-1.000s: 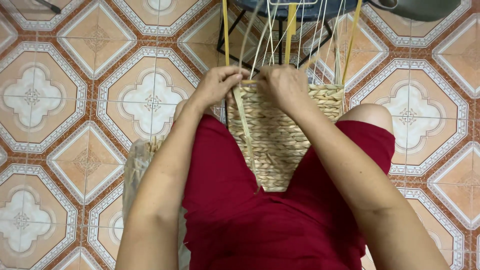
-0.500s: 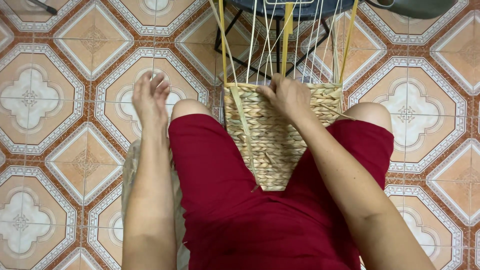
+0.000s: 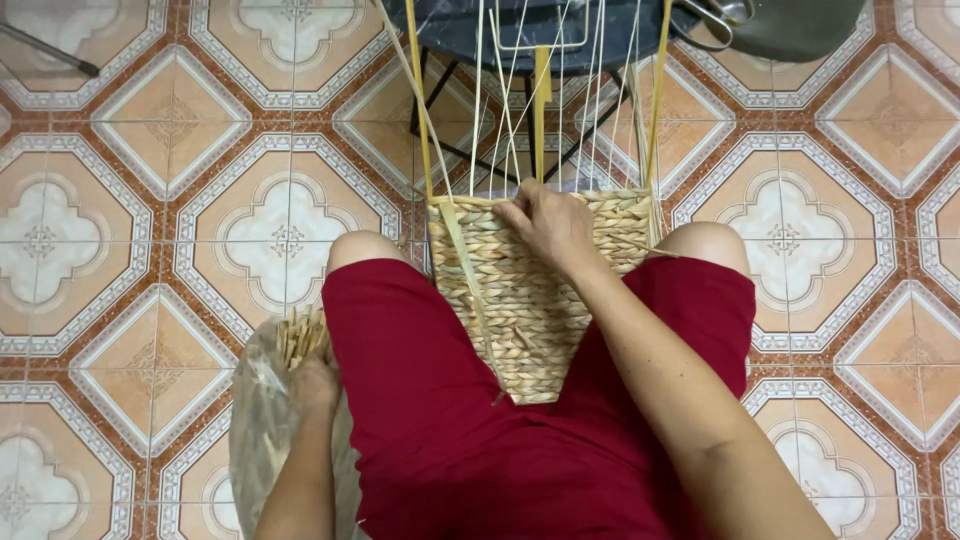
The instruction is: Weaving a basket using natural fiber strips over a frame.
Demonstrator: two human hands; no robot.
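right hand (image 3: 548, 222) curled over far rim of half-woven basket (image 3: 520, 300), pinning it. left hand (image 3: 312, 378) down at straw bundle (image 3: 298, 335) in bag; grip unclear. basket likely light, springy; strands brittle, best held at rim.

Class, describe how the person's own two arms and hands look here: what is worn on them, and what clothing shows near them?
Both arms are bare, with no sleeves, gloves, watch or bracelets in view. The right hand shows bare fingers; I see no ring, though detail is small. The left hand is mostly hidden, so its fingers cannot be checked. The only clothing visible is red shorts over the lap.
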